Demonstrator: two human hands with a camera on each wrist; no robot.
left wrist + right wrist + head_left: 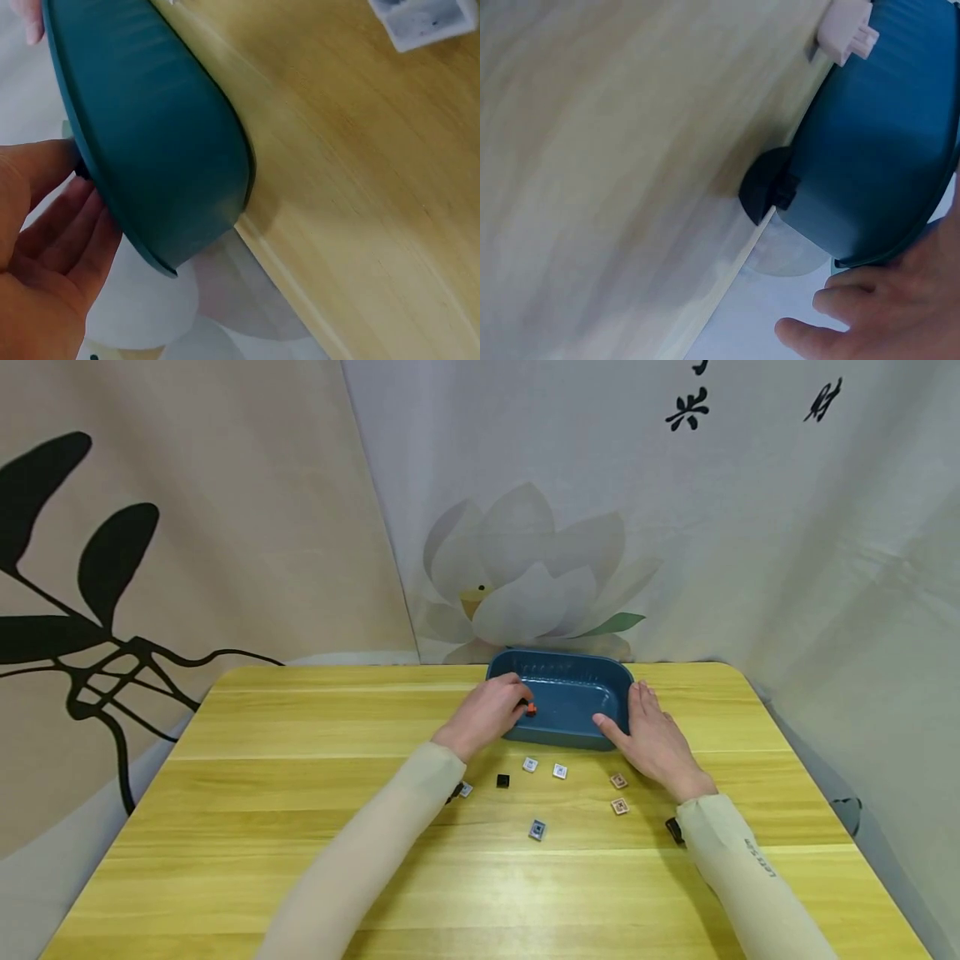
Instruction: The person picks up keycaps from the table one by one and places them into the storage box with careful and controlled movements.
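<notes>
A blue-green rectangular plastic basket point(558, 737) stands at the table's far edge. Over its left end is my left hand point(483, 714), fingertips inside the rim. In the left wrist view, thumb and fingers pinch a small dark piece point(82, 171), mostly hidden. Beside those fingertips, inside the basket, shows a small orange piece point(532, 708); I cannot tell whether it is held. My right hand point(658, 743) rests on the basket's right end, fingers straight, thumb over the near rim. Small square keycap-like pieces lie in front: white point(559, 772), black point(503, 781), pinkish point(618, 807) and grey-blue point(537, 830).
Another white piece point(466, 789) lies beside my left sleeve. A black wrist device point(674, 830) shows at my right cuff. The wooden table point(300, 860) ends just behind the basket, against a printed curtain point(525, 485).
</notes>
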